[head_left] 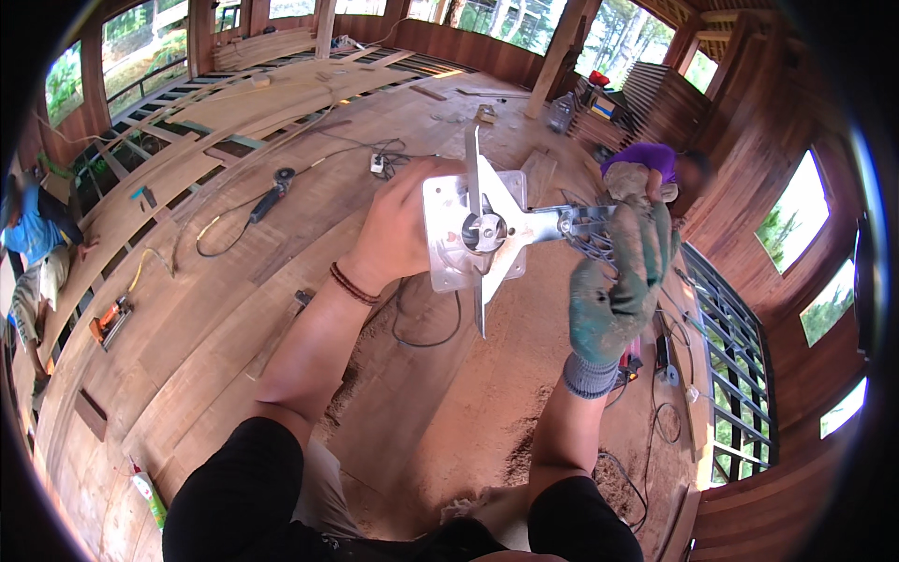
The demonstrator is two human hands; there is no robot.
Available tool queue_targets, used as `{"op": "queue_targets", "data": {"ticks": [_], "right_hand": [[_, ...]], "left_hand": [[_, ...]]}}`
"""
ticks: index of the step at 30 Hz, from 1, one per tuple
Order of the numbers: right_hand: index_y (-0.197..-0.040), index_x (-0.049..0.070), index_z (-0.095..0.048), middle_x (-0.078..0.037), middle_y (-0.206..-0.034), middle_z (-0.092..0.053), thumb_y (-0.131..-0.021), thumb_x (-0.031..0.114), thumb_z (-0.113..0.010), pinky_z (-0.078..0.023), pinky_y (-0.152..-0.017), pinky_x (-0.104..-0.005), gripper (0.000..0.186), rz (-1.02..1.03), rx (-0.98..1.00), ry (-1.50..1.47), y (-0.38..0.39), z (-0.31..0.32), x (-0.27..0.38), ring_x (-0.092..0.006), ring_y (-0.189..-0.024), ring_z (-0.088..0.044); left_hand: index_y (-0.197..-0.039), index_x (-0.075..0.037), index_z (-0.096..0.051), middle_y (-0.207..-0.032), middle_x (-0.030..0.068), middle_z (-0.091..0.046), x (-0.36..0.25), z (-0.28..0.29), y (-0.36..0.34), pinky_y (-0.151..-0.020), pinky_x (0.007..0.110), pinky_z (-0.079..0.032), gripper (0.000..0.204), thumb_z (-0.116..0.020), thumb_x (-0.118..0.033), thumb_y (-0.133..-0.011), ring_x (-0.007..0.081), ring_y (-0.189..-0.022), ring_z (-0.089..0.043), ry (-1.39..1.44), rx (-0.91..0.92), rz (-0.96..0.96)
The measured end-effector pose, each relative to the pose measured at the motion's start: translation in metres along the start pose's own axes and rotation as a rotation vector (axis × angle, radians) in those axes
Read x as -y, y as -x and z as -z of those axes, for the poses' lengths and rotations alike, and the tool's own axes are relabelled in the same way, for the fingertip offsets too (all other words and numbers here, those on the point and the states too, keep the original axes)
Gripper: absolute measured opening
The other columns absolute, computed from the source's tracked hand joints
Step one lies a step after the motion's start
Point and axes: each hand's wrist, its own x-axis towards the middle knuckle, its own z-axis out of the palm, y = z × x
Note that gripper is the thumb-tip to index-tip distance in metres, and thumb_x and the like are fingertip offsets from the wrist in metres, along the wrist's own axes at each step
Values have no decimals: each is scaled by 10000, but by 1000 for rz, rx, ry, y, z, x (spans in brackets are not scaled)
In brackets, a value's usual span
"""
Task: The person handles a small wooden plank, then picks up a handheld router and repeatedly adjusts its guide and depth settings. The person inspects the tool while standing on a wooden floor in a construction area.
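In front of me I hold up a metal tool part [506,229], with a square plate, a round central opening, a long straight fence and an arm reaching right. My left hand [391,225], bare with a bracelet at the wrist, is closed on the plate's left side, its fingertips hidden behind it. My right hand [621,281], in a green and grey work glove, grips the arm's right end, partly hiding it.
An angle grinder [272,197], a power strip [377,162] and an orange nail gun [112,318] lie on the wooden floor. A person in blue [33,234] is at the left, another in purple [646,169] at the right. Open floor joists [735,365] show at right.
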Motion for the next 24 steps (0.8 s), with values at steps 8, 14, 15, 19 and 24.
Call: {"op": "queue_targets", "data": {"ticks": [8, 14, 15, 19, 24], "right_hand": [[-1353, 242, -653, 4, -1456, -595, -793, 214, -742, -144, -1235, -614, 568, 167, 258, 18, -2, 4, -14, -278, -1438, -459], [-1352, 248, -647, -7, -1403, -625, -800, 213, -684, -166, -1227, -632, 554, 169, 302, 97, 0, 9, -16, -287, -1370, -517], [-1345, 244, -651, -9, -1392, -630, -792, 208, -683, -170, -1226, -635, 556, 165, 313, 119, 0, 10, -16, -288, -1360, -525], [-1322, 238, -667, -14, -1369, -640, -784, 186, -676, -179, -1222, -643, 541, 184, 279, 65, -1, 11, -17, -288, -1332, -545], [-1307, 228, -675, -17, -1345, -650, -789, 172, -670, -184, -1221, -655, 521, 191, 263, 37, -3, 10, -16, -286, -1314, -559]], "left_hand": [[-1173, -15, -669, -1106, 184, -691, -8, 0, 0, -873, 433, -555, 526, -854, -215, -723, 371, -979, -685, 185, 70, 26], [-1169, -8, -667, -1099, 187, -690, -9, -2, 1, -862, 421, -560, 544, -868, -218, -710, 366, -977, -689, 239, 83, 43], [-1170, -7, -667, -1102, 187, -689, -8, -3, 1, -862, 419, -562, 549, -871, -219, -706, 366, -977, -691, 232, 97, 48], [-1175, -7, -668, -1115, 187, -689, -9, -3, 2, -868, 414, -566, 569, -881, -221, -693, 364, -987, -697, 176, 124, 46], [-1175, -9, -667, -1130, 187, -690, -10, -2, 1, -879, 415, -567, 574, -886, -221, -688, 354, -1006, -702, 174, 124, 19]]}}
